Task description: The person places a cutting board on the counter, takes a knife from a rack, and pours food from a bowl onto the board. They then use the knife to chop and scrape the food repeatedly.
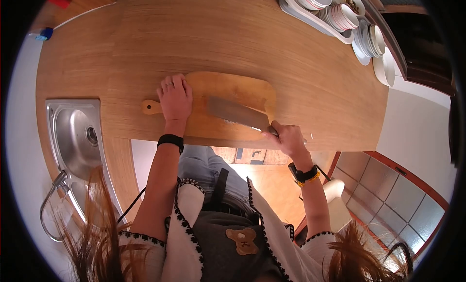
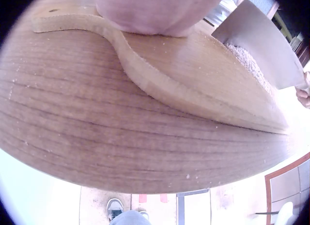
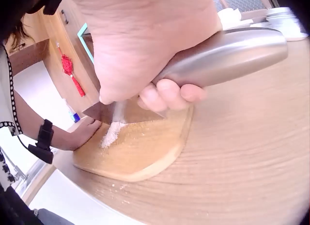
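Observation:
A wooden cutting board (image 1: 208,80) with a short holed handle lies along the counter's near edge. My left hand (image 1: 175,97) rests on its left end beside the handle, fingers pointing away from me. In my right hand (image 1: 290,139) I grip the metal handle (image 3: 232,55) of a cleaver (image 1: 238,113). Its broad blade lies across the board, pointing left and tilted, with the edge toward me. Pale, finely chopped bits (image 3: 111,134) gather along the blade, and they also show as a small heap (image 2: 249,65) in the left wrist view.
A steel sink (image 1: 80,131) is set in the counter at the left. At the back right, a white rack (image 1: 291,8) holds stacked bowls, with more dishes (image 1: 371,41) beside it. Scattered crumbs (image 3: 121,187) dot the counter by the board.

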Action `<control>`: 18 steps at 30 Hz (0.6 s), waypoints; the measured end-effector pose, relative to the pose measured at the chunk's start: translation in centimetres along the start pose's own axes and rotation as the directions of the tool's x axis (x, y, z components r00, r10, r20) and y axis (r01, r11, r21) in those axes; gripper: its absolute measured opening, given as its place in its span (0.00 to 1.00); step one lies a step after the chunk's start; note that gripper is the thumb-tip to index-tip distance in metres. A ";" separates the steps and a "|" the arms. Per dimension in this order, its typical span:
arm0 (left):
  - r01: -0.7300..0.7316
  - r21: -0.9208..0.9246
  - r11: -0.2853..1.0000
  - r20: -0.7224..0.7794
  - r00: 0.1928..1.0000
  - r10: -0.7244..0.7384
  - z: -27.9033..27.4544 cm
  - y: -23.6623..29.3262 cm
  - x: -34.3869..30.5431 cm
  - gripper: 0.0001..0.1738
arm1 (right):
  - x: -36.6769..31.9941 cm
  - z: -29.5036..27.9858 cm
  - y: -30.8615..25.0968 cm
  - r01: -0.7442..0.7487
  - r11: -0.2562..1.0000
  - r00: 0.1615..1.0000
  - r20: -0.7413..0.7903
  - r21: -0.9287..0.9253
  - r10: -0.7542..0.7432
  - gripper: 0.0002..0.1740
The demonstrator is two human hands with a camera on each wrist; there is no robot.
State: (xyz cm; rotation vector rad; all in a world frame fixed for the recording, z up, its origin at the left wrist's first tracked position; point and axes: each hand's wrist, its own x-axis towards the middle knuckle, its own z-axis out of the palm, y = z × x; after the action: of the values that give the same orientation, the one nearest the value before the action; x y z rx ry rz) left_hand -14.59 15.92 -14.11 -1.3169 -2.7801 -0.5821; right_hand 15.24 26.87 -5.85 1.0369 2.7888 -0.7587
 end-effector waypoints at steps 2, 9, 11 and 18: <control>0.006 0.002 1.000 -0.002 1.000 -0.006 -0.1 0.0 0.0 0.05 | -0.7 0.0 -0.4 0.004 0.999 1.000 0.018 0.049 -0.005 0.22; -0.005 -0.013 1.000 -0.019 1.000 0.004 -0.1 -0.1 0.0 0.05 | -4.2 1.7 -3.7 -0.358 0.822 0.933 0.131 0.444 0.336 0.25; -0.004 -0.009 1.000 -0.011 1.000 0.004 -0.2 0.0 0.0 0.05 | -4.9 3.1 -5.3 -0.511 0.557 0.846 0.266 0.654 0.463 0.29; 0.011 -0.040 0.999 -0.012 1.000 -0.012 -0.2 0.0 0.0 0.05 | -5.6 5.9 -9.9 -0.536 0.462 0.811 0.279 0.706 0.514 0.26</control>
State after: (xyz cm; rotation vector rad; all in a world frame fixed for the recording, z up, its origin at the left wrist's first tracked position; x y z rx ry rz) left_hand -14.65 15.82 -13.90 -1.3012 -2.7826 -0.6465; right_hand 12.73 14.30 -5.46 1.8458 1.8133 -1.8609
